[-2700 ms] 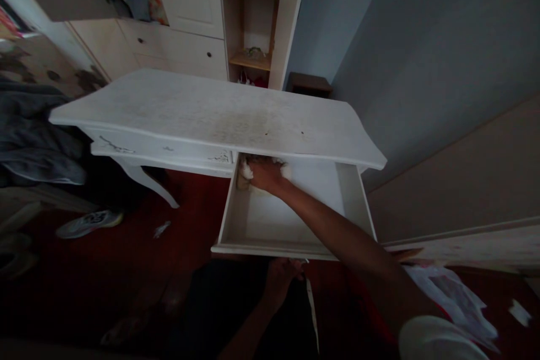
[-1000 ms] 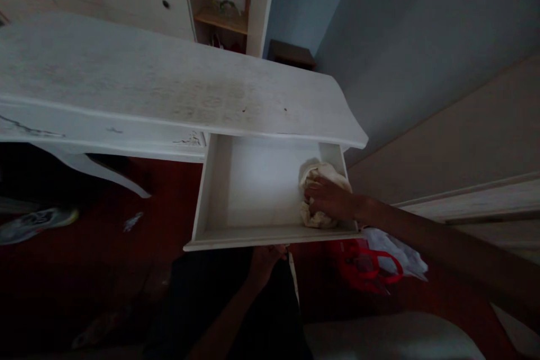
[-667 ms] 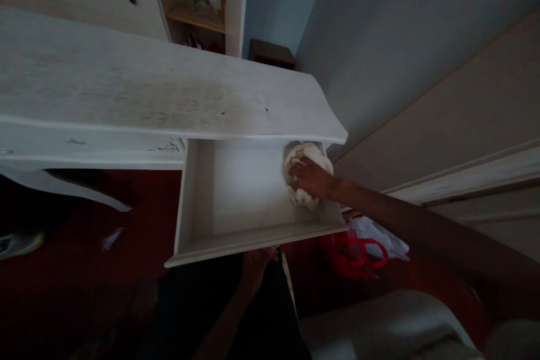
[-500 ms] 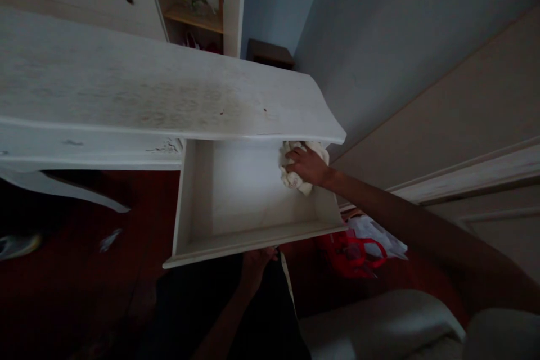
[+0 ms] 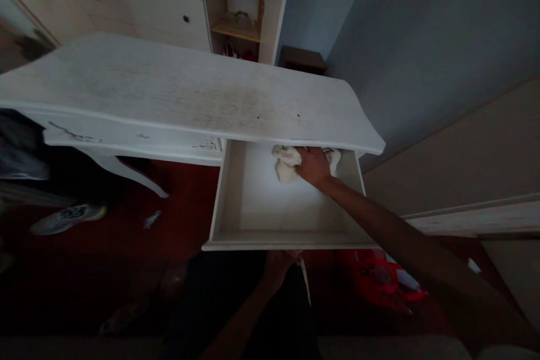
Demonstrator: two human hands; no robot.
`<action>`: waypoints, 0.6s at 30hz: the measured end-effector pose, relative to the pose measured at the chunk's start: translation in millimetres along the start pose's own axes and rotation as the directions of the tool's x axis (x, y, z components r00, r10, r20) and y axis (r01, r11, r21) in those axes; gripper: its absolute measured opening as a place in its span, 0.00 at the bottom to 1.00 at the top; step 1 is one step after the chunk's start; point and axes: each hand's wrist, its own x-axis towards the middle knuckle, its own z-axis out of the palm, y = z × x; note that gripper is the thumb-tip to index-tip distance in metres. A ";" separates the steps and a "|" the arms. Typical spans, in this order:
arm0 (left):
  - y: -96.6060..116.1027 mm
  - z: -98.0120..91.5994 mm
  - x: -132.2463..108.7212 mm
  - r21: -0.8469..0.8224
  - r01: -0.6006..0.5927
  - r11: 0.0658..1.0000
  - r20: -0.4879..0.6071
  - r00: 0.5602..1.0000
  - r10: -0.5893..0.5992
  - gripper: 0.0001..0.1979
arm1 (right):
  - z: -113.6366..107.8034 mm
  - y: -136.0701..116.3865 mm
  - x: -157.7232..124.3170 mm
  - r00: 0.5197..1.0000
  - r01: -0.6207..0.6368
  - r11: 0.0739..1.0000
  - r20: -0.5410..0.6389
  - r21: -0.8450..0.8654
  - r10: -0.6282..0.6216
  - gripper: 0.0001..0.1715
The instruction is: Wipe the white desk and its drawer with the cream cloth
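A pale cloth (image 5: 287, 173) with a reddish print lies bunched at the back of the pulled-out white drawer (image 5: 270, 211). My right hand (image 5: 314, 166) is closed on it, and folds of the cloth show on both sides of the hand. Under the drawer's front edge is my left hand (image 5: 282, 264), its fingers curled; what they hold, if anything, is too dark to make out. Above the drawer, the white desk (image 5: 169, 81) has dark stains and small spots on its top.
A red bag (image 5: 375, 275) lies on the floor at the right, below my right forearm. White cabinets (image 5: 156, 8) stand behind the desk, beside a grey-blue wall (image 5: 422, 67). A shoe (image 5: 70, 219) is at the lower left.
My right hand has moved left with the cloth, from the drawer's back right corner toward its middle. The view has shifted left, showing more of the desk. My left hand stays below the drawer.
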 end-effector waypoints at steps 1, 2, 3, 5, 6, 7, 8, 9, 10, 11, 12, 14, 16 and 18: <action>0.9 0.4 -0.2 -0.007 0.006 1.000 0.004 1.000 -0.006 0.30 | -0.7 -12.6 0.3 0.999 0.037 0.999 0.009 0.019 -0.037 0.35; 2.0 1.0 -0.4 -0.021 0.009 1.000 0.007 1.000 -0.009 0.30 | -1.6 -26.1 0.1 0.997 0.075 0.996 0.023 0.038 -0.076 0.36; 3.3 1.7 -0.8 -0.044 0.012 0.999 0.007 1.000 -0.012 0.30 | -2.8 -40.1 -0.4 0.993 0.108 0.993 0.044 0.052 -0.111 0.36; 6.0 3.2 -1.8 -0.090 0.017 0.996 0.004 1.000 -0.017 0.29 | -5.1 -69.0 -2.3 0.979 0.167 0.984 0.103 0.066 -0.173 0.35; 7.2 3.9 -2.3 -0.105 0.021 0.994 0.006 1.000 -0.020 0.29 | -6.1 -83.2 -3.5 0.969 0.201 0.977 0.132 0.076 -0.209 0.34; 8.3 4.4 -2.9 -0.112 0.024 0.993 0.007 1.000 -0.024 0.29 | -7.1 -96.7 -5.0 0.956 0.238 0.967 0.154 0.087 -0.249 0.32; 9.2 4.6 -3.3 -0.112 0.028 0.993 0.009 1.000 -0.027 0.29 | -8.0 -109.0 -6.7 0.941 0.275 0.956 0.175 0.099 -0.289 0.29; 9.7 4.7 -3.7 -0.108 0.032 0.994 0.010 0.999 -0.031 0.29 | -8.8 -119.8 -8.6 0.927 0.305 0.946 0.194 0.110 -0.321 0.26; 9.8 4.5 -4.0 -0.107 0.038 0.994 0.010 0.999 -0.037 0.29 | -9.6 -128.8 -11.0 0.915 0.326 0.938 0.208 0.118 -0.345 0.23; 9.6 4.3 -4.1 -0.111 0.043 0.993 0.010 0.999 -0.042 0.29 | -10.3 -135.9 -13.9 0.908 0.338 0.933 0.218 0.122 -0.358 0.21; 9.2 4.0 -4.1 -0.123 0.046 0.991 0.010 0.999 -0.046 0.29 | -11.0 -141.1 -17.3 0.902 0.346 0.930 0.229 0.124 -0.366 0.20; 8.2 3.4 -4.0 -0.151 0.054 0.987 0.016 0.999 -0.052 0.29 | -12.2 -146.3 -26.0 0.880 0.370 0.919 0.267 0.134 -0.393 0.18; 8.0 3.4 -3.6 -0.163 0.056 0.985 0.024 0.998 -0.053 0.28 | -12.9 -146.7 -36.6 0.824 0.418 0.891 0.340 0.175 -0.453 0.17; 9.2 3.7 -3.4 -0.159 0.054 0.986 0.032 0.998 -0.050 0.28 | -13.2 -144.9 -46.7 0.751 0.471 0.850 0.398 0.236 -0.527 0.16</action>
